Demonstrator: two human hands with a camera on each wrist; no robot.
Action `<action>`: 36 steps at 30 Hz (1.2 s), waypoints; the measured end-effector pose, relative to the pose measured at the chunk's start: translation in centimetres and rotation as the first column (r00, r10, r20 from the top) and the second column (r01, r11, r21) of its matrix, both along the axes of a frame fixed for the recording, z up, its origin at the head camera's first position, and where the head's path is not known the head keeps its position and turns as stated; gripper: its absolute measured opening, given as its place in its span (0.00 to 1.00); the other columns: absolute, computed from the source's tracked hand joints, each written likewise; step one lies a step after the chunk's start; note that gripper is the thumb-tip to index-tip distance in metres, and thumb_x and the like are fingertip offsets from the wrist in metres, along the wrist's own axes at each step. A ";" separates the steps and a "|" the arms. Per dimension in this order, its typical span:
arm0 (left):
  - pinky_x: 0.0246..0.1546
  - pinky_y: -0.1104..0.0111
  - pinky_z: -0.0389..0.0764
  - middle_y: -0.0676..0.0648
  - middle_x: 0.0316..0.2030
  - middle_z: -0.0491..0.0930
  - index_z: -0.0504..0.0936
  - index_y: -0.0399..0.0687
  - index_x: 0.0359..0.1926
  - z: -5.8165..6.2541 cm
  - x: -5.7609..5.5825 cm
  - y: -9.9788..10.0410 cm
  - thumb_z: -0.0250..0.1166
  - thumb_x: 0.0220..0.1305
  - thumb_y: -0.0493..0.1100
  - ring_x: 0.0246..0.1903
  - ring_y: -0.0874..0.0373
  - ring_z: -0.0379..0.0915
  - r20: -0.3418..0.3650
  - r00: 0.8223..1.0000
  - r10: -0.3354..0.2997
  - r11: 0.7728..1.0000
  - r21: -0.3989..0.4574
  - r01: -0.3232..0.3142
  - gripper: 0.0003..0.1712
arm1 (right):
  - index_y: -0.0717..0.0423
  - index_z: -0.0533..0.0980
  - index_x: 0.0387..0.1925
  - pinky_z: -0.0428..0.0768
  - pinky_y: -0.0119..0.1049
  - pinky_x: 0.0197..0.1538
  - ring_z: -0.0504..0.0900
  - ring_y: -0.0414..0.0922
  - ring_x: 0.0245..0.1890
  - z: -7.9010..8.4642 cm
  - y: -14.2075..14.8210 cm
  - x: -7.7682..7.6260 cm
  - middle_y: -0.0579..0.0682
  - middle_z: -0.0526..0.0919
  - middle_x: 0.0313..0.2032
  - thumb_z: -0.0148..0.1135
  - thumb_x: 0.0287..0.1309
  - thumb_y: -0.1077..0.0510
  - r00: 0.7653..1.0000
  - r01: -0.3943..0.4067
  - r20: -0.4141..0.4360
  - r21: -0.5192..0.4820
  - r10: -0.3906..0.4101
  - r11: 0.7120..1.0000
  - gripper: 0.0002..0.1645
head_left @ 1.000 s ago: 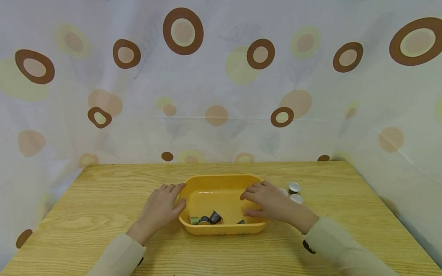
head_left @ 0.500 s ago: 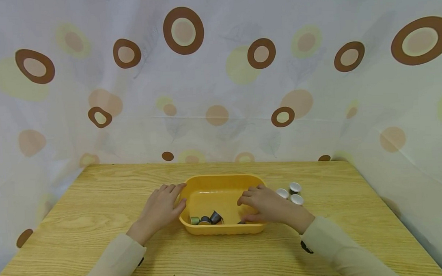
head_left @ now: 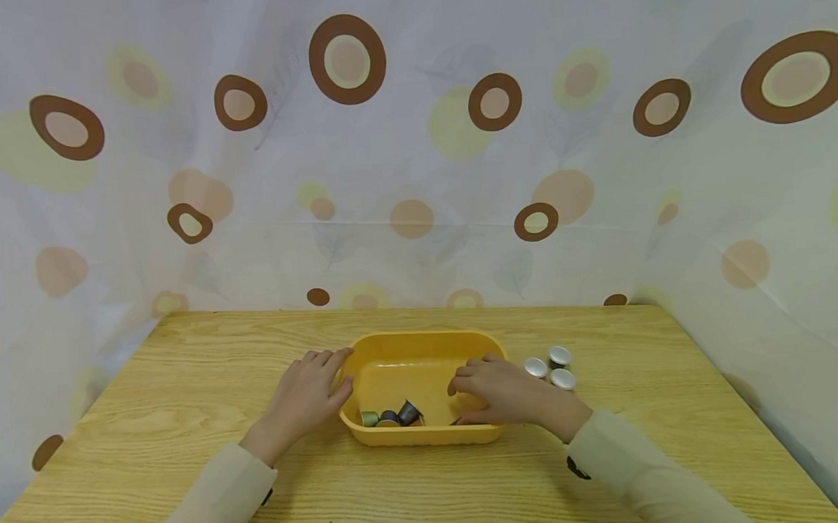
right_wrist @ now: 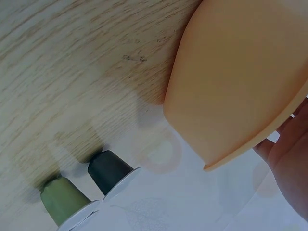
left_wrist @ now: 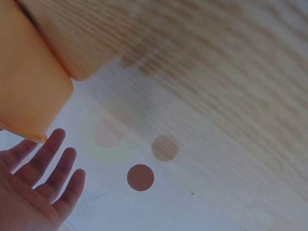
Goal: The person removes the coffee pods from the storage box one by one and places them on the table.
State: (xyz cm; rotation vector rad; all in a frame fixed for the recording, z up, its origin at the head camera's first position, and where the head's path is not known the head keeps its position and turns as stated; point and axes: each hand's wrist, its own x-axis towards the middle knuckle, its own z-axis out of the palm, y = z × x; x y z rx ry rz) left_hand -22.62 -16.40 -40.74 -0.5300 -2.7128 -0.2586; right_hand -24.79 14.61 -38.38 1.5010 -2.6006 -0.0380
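A yellow plastic tub stands on the wooden table. My left hand rests at its left rim, fingers fairly straight and spread; in the left wrist view the left hand touches the rim. Over the tub's right side reaches my right hand, its fingers and thumb inside and visibly apart. Just by the thumb shows a sliver of a dark coffee capsule, mostly hidden by the front wall. Toward the tub's front left lie a green coffee capsule and dark coffee capsules.
Right of the tub, 3 white-lidded coffee capsules stand on the table, lids up. The right wrist view shows a green one and a dark one among them. A patterned cloth hangs behind and at both sides.
My right hand has moved a little left and lower into the tub, covering more of the dark capsule and uncovering the capsules outside. My left hand has stayed still.
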 end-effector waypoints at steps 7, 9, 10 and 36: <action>0.41 0.57 0.76 0.48 0.44 0.80 0.73 0.48 0.57 0.3 0.1 0.0 0.55 0.61 0.51 0.46 0.50 0.74 0.013 1.000 0.003 1.000 0.000 -0.003 0.24 | 0.45 0.77 0.41 0.74 0.40 0.49 0.76 0.40 0.41 0.1 -0.3 0.1 0.40 0.80 0.40 0.61 0.50 0.39 1.000 0.007 0.013 0.026 -0.007 1.000 0.21; 0.41 0.57 0.76 0.48 0.44 0.80 0.73 0.48 0.57 0.3 0.2 0.0 0.55 0.62 0.51 0.46 0.50 0.74 0.014 1.000 0.003 1.000 0.000 -0.003 0.24 | 0.45 0.77 0.42 0.74 0.40 0.49 0.76 0.39 0.41 0.1 -0.3 0.1 0.40 0.80 0.40 0.61 0.50 0.39 1.000 0.007 0.017 0.032 -0.008 0.999 0.21; 0.41 0.57 0.76 0.48 0.44 0.80 0.73 0.48 0.57 0.3 0.2 0.0 0.55 0.62 0.51 0.46 0.50 0.74 0.014 1.000 0.002 1.000 0.000 -0.002 0.24 | 0.45 0.77 0.42 0.73 0.40 0.49 0.76 0.39 0.40 0.0 -0.3 0.0 0.40 0.80 0.40 0.61 0.50 0.39 1.000 0.008 0.021 0.034 -0.009 0.999 0.21; 0.41 0.56 0.76 0.47 0.44 0.80 0.73 0.48 0.57 0.0 0.0 0.0 0.55 0.61 0.51 0.46 0.50 0.74 0.022 1.000 0.005 1.000 0.009 -0.005 0.24 | 0.45 0.77 0.40 0.72 0.39 0.43 0.75 0.40 0.38 0.3 -0.7 0.0 0.40 0.81 0.38 0.66 0.48 0.46 0.992 0.044 0.115 0.099 -0.056 0.994 0.16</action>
